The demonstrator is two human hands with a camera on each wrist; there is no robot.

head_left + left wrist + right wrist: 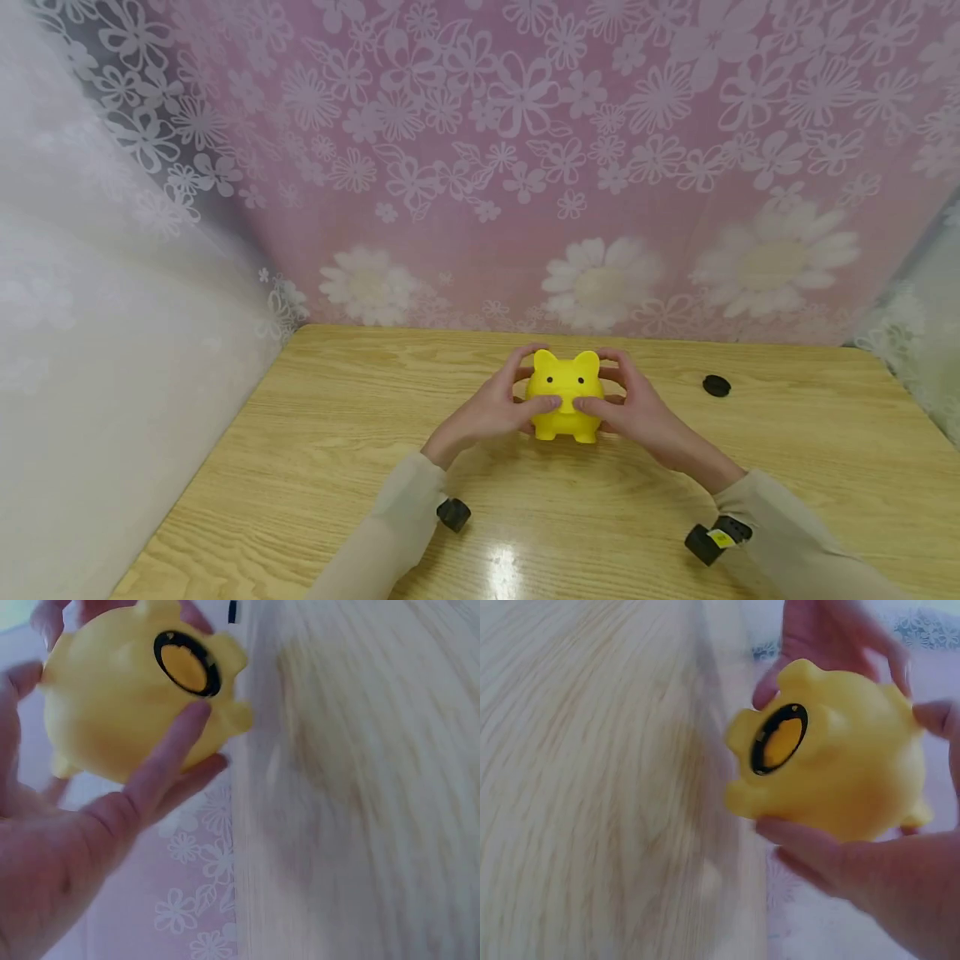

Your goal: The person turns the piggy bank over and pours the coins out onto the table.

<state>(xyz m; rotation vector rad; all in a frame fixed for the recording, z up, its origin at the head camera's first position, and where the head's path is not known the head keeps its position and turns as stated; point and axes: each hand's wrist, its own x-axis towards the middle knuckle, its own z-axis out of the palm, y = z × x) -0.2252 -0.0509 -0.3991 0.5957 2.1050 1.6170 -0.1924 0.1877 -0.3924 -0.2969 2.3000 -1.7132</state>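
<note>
A yellow piggy bank point(566, 371) faces me in the head view, upright on stubby feet, with two pointed ears and small black eyes. My left hand point(497, 406) grips its left side, thumb across the front by the snout. On the other side my right hand point(636, 406) holds it the same way, fingers curled round behind. Both wrist views show its underside tilted toward the camera, where a black ring point(800, 720) surrounds a round opening. A black round cap point(716, 385) lies on the table to the right of the right hand.
The wooden table point(337, 417) runs back to a pink flowered curtain point(465, 250). Pale cloth point(112, 333) hangs along the left side. Each sleeve carries a black wrist camera, one on the left point(453, 515) and one on the right point(705, 543).
</note>
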